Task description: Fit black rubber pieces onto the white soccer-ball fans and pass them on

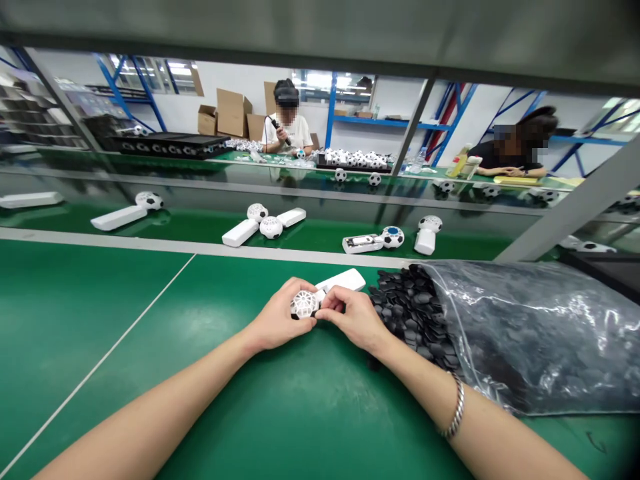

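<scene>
Over the green table, my left hand (281, 315) is wrapped round the white round head (304, 304) of a football-patterned device. Its white handle (345, 281) points away to the upper right. At the right side of the head, my right hand (354, 317) pinches with thumb and index finger against the edge; whatever lies between those fingertips is too small to make out. Just right of this hand, a pile of black flat pieces (411, 313) spills from a clear plastic bag (545, 333).
Beyond the table's pale edge strip (125, 241), several similar white devices lie on a green belt, one (363, 243) with its handle open. A slanted grey post (575, 193) rises at right. Two people (300, 133) sit across the line, near a tray of football-patterned balls (356, 159).
</scene>
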`<state>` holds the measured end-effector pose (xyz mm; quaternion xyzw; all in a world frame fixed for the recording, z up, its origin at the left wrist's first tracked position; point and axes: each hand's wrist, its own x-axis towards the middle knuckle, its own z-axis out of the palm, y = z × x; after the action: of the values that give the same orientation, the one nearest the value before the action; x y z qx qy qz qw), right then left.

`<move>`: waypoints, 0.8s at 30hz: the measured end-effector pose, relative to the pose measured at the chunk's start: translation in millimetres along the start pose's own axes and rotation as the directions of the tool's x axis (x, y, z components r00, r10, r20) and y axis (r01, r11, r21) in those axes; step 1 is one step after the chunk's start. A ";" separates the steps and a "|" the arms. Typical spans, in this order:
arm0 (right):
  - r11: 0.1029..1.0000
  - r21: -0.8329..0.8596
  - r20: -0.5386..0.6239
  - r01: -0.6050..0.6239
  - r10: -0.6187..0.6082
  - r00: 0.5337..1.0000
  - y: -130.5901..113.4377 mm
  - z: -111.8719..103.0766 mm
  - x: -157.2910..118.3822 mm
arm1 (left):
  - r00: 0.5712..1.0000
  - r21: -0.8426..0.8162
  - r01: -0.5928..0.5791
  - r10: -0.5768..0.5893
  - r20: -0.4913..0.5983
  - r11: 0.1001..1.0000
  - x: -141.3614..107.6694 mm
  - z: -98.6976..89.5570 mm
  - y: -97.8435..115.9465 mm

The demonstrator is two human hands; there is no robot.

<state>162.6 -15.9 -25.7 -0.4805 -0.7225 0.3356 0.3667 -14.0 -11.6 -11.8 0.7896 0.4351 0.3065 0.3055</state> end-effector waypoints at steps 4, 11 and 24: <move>0.999 -0.031 -0.015 -0.017 0.016 1.000 1.8 2.7 0.6 | 0.998 -0.002 0.029 -0.029 -0.057 1.000 -1.6 3.8 5.4; 0.958 -0.248 -0.044 0.140 -0.156 0.987 -17.0 -21.4 -16.2 | 0.985 -0.124 0.138 -0.149 -0.085 0.983 33.3 9.8 2.0; 0.750 -0.636 0.081 0.180 -0.166 0.983 7.6 -31.3 -43.0 | 0.956 0.440 0.247 -0.145 -0.254 0.863 187.8 -32.6 -58.9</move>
<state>204.3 -49.8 -25.2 -0.5045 -0.8383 0.0383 0.2031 13.5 185.2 5.3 0.7538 0.6044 0.2423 0.0880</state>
